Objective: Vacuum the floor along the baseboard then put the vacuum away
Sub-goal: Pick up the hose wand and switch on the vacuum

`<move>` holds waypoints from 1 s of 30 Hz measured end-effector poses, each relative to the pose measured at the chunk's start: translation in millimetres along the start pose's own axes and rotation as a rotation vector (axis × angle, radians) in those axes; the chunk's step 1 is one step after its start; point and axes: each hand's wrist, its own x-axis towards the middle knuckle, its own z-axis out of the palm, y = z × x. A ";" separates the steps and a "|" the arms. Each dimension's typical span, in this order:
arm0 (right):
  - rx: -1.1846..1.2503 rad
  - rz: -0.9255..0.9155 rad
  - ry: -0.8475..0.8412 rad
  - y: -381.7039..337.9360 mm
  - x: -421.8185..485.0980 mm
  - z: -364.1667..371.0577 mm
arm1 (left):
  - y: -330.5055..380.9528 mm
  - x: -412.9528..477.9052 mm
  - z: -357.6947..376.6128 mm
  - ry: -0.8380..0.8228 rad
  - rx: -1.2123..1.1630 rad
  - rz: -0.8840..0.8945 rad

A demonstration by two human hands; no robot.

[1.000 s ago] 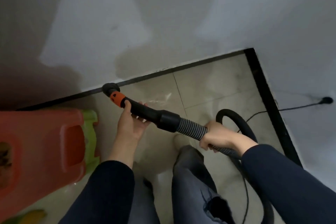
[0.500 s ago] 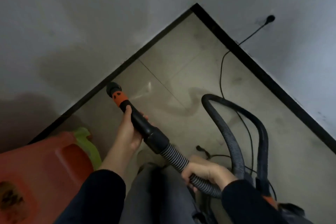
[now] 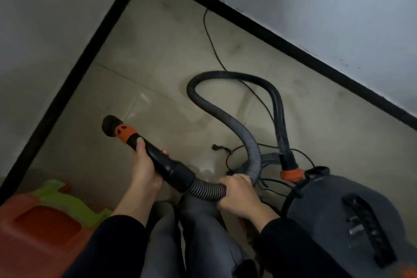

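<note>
My left hand [image 3: 145, 170] grips the black nozzle tube [image 3: 167, 165] just behind its orange collar [image 3: 124, 132]. The round nozzle tip [image 3: 109, 124] is lifted off the beige tile floor, a short way from the black baseboard [image 3: 74, 70] on the left wall. My right hand [image 3: 239, 196] grips the ribbed grey hose [image 3: 206, 190] behind the tube. The hose loops [image 3: 225, 74] across the floor and joins the dark grey vacuum body [image 3: 343, 216] at lower right through an orange connector [image 3: 290, 174].
A second black baseboard [image 3: 282, 38] runs along the right wall to the corner at the top. A thin black power cord [image 3: 209, 36] trails from that wall to the vacuum. Red and green plastic stools [image 3: 45, 228] stand at lower left. My knees are below the hands.
The view has swung right, so the corner sits near the top and the vacuum body has come into view. The nozzle has pulled back from the left baseboard. Both hands keep their grips.
</note>
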 end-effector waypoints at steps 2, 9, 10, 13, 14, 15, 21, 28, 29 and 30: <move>-0.053 0.033 0.121 10.2 -5.9 -0.8 | -8.2 -7.7 14.4 0.003 0.027 0.006; 0.081 0.318 0.577 44.6 -61.5 0.1 | -41.8 -27.5 43.2 -0.123 0.197 0.026; 0.091 0.422 0.721 54.1 -73.1 0.7 | -47.7 -28.9 45.5 -0.138 0.227 0.047; 0.202 0.746 0.979 92.8 -108.5 1.3 | -67.3 -36.7 52.8 -0.184 0.306 0.078; 0.255 0.851 1.014 106.3 -120.4 1.7 | -73.6 -39.7 55.0 -0.187 0.324 0.085; 0.305 0.952 1.044 119.9 -131.9 2.4 | -79.5 -43.1 57.5 -0.185 0.338 0.090; 0.453 1.103 0.846 193.6 -168.7 13.2 | -100.2 -54.9 72.1 -0.187 0.329 0.067; 0.293 1.172 0.961 209.8 -145.7 28.2 | -132.9 -72.5 82.6 -0.131 0.343 0.084; 0.285 1.178 0.978 214.1 -144.0 27.1 | -137.3 -71.7 83.7 -0.130 0.345 0.082; 0.278 1.183 0.992 219.7 -143.2 25.6 | -141.8 -71.7 84.3 -0.126 0.349 0.081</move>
